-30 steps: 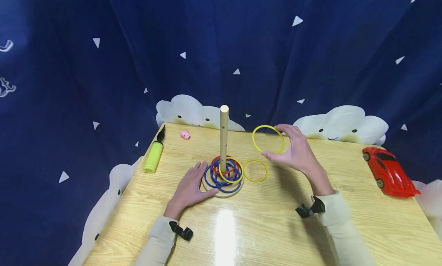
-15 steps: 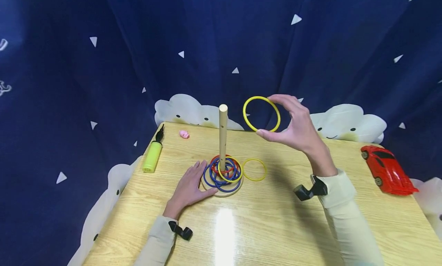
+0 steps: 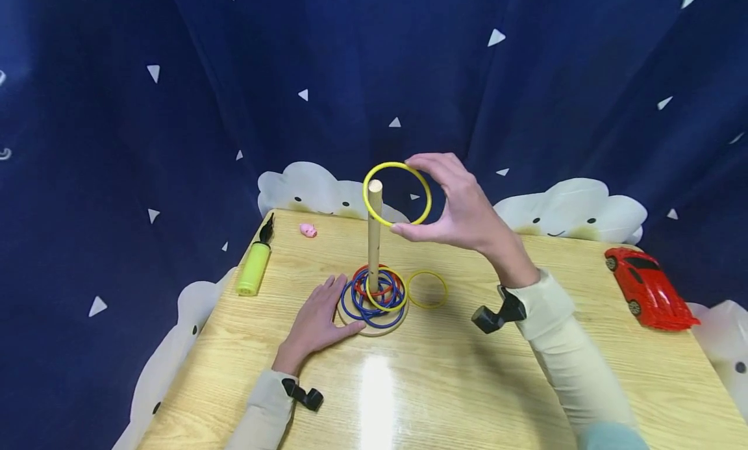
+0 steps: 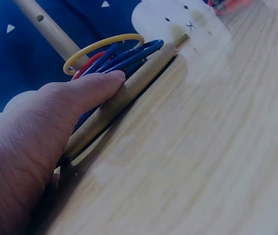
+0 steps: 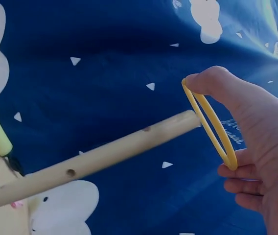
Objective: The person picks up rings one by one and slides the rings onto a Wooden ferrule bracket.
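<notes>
The thin yellow plastic ring (image 3: 397,193) sits at frame centre, pinched in my right hand (image 3: 461,210), its opening level with the tip of the upright wooden peg (image 3: 374,232). My left hand (image 3: 318,320) lies flat, fingers straight, against the round wooden base (image 3: 374,326). Advisable: centre ring over tip, level it, then lower.

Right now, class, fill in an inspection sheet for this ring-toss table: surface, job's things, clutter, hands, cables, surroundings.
Surface: wooden table, glossy.
Job's things: held yellow ring at the top of the peg; blue, red and yellow rings stacked on the base; spare yellow ring lies beside it.
Clutter: green pump, pink toy, red car.
Hands: right hand pinches the held ring; left hand rests against the base.
Cables: nothing seen.
Surroundings: blue curtain.
</notes>
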Demonstrator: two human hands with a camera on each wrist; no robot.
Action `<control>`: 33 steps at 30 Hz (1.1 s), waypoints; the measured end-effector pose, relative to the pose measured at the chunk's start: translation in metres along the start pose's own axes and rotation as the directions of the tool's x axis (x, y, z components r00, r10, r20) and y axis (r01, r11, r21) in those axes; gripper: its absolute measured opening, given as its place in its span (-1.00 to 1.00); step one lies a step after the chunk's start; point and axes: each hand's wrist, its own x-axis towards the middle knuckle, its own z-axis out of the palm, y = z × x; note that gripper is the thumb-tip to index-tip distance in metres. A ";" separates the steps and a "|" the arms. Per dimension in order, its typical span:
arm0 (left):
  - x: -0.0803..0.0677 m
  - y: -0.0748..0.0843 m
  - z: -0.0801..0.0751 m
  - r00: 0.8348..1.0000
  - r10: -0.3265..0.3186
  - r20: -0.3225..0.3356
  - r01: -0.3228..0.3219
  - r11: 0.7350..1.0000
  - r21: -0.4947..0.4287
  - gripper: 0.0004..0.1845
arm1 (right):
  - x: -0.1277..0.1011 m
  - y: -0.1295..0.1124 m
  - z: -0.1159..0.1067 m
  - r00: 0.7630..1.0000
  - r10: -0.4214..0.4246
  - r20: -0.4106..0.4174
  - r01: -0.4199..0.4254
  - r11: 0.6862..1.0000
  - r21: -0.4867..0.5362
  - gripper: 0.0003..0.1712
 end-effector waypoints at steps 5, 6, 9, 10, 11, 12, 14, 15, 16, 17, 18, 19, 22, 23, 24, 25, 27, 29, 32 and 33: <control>-0.002 -0.001 0.001 1.000 -0.009 0.009 0.009 1.000 0.005 0.28 | -0.010 0.001 0.015 0.998 0.013 0.059 -0.013 1.000 -0.012 0.09; -0.002 -0.001 0.001 1.000 -0.010 0.009 0.010 1.000 0.006 0.28 | -0.013 0.002 0.019 0.997 0.020 0.070 -0.019 1.000 -0.014 0.09; -0.002 0.001 0.001 1.000 -0.009 0.005 0.009 1.000 -0.002 0.27 | -0.022 0.006 0.029 0.993 0.043 0.109 -0.041 0.999 -0.026 0.09; -0.002 0.001 0.001 1.000 -0.014 0.005 0.014 1.000 -0.003 0.27 | -0.026 0.008 0.033 0.991 0.052 0.124 -0.048 0.998 -0.031 0.09; -0.003 0.001 0.001 1.000 -0.012 0.001 0.012 1.000 -0.006 0.27 | -0.029 0.010 0.036 0.988 0.062 0.141 -0.058 0.998 -0.038 0.09; -0.003 0.001 0.001 1.000 -0.012 -0.003 0.012 1.000 -0.008 0.27 | -0.033 0.011 0.041 0.985 0.073 0.156 -0.067 0.997 -0.042 0.09; -0.003 0.001 0.001 1.000 -0.009 -0.008 0.009 1.000 -0.008 0.27 | -0.041 0.015 0.049 0.977 0.097 0.190 -0.090 0.995 -0.045 0.08; -0.003 0.001 0.001 1.000 -0.008 -0.010 0.008 1.000 -0.009 0.27 | -0.045 0.017 0.054 0.972 0.110 0.208 -0.103 0.994 -0.046 0.08; -0.003 0.000 0.001 1.000 -0.003 -0.016 0.003 1.000 -0.008 0.26 | -0.050 0.020 0.058 0.966 0.123 0.226 -0.114 0.992 -0.050 0.08; -0.003 0.000 0.002 1.000 -0.001 -0.018 0.001 1.000 -0.008 0.26 | -0.055 0.022 0.063 0.960 0.138 0.243 -0.128 0.990 -0.055 0.08; -0.003 0.000 0.002 1.000 -0.001 -0.019 0.001 1.000 -0.008 0.26 | -0.059 0.025 0.068 0.953 0.153 0.260 -0.141 0.988 -0.062 0.09; -0.003 0.000 0.002 1.000 0.001 -0.021 -0.001 1.000 -0.010 0.26 | -0.064 0.027 0.073 0.946 0.167 0.277 -0.154 0.986 -0.069 0.10; -0.002 0.000 0.003 1.000 0.004 -0.027 -0.004 1.000 -0.012 0.26 | -0.077 0.035 0.088 0.925 0.208 0.317 -0.185 0.978 -0.102 0.11; -0.002 0.000 0.003 1.000 0.003 -0.024 -0.003 1.000 -0.011 0.26 | -0.081 0.037 0.093 0.918 0.221 0.328 -0.194 0.975 -0.113 0.12; -0.001 -0.001 0.003 1.000 0.004 -0.023 -0.004 1.000 -0.011 0.26 | -0.085 0.040 0.097 0.912 0.231 0.338 -0.200 0.972 -0.123 0.12; -0.001 -0.001 0.003 1.000 0.003 -0.021 -0.004 1.000 -0.009 0.26 | -0.088 0.042 0.102 0.907 0.238 0.347 -0.204 0.970 -0.132 0.13; -0.001 -0.001 0.003 1.000 0.005 -0.019 -0.005 1.000 -0.007 0.26 | -0.095 0.047 0.110 0.895 0.253 0.366 -0.210 0.966 -0.153 0.14; 0.000 -0.001 0.003 1.000 0.007 -0.017 -0.007 1.000 -0.006 0.26 | -0.100 0.051 0.117 0.887 0.262 0.379 -0.212 0.963 -0.169 0.15; 0.001 0.000 0.003 1.000 0.014 -0.023 -0.014 1.000 -0.006 0.25 | -0.104 0.055 0.125 0.882 0.270 0.387 -0.214 0.960 -0.182 0.14; 0.001 0.000 0.002 1.000 0.015 -0.025 -0.016 1.000 -0.008 0.24 | -0.105 0.057 0.127 0.882 0.271 0.386 -0.215 0.959 -0.183 0.13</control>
